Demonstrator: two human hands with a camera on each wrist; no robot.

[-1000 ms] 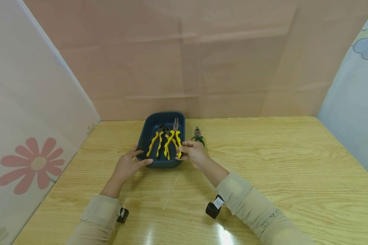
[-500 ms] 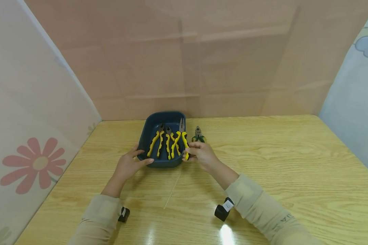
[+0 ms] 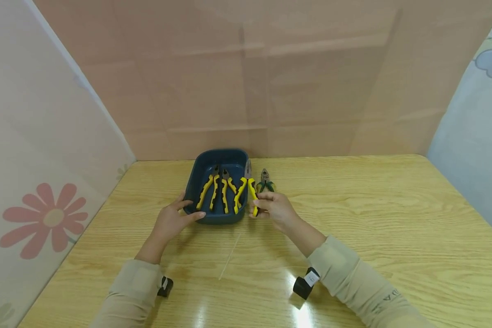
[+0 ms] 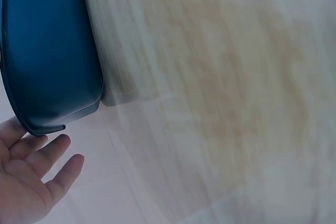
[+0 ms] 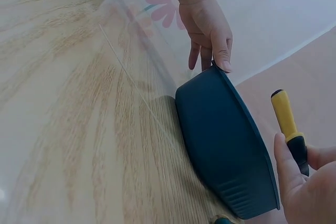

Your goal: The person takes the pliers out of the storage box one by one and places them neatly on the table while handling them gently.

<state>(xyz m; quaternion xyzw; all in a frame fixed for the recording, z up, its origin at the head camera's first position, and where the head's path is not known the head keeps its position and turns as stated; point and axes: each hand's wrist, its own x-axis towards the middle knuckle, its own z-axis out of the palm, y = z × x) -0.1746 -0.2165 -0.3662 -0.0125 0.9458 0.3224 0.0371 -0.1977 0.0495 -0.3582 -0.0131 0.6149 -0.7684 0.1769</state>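
My right hand [image 3: 278,212] pinches one yellow-and-black handle of a pair of long-nose pliers [image 3: 252,187], whose handles stand spread. The pliers overlap the right rim of a dark blue plastic bin [image 3: 219,220]. At the bin's front left corner my left hand [image 3: 169,224] grips the rim, thumb over the edge and fingers outside, as the right wrist view also shows. Two more yellow-and-black pliers lie in the bin: one on the left [image 3: 205,191] and one in the middle [image 3: 225,195]. In the right wrist view, the held yellow handle [image 5: 284,111] rises above the rim.
Green-handled pliers [image 3: 264,176] lie on the wooden table [image 3: 373,218], just right of the bin. A thin pale strip [image 3: 229,257] lies in front of it. A brown backdrop [image 3: 311,91] stands behind the table, with printed white panels at both sides.
My right hand has carried the long-nose pliers rightward, from over the bin's inside to its right rim. The left hand and the bin have stayed in place.
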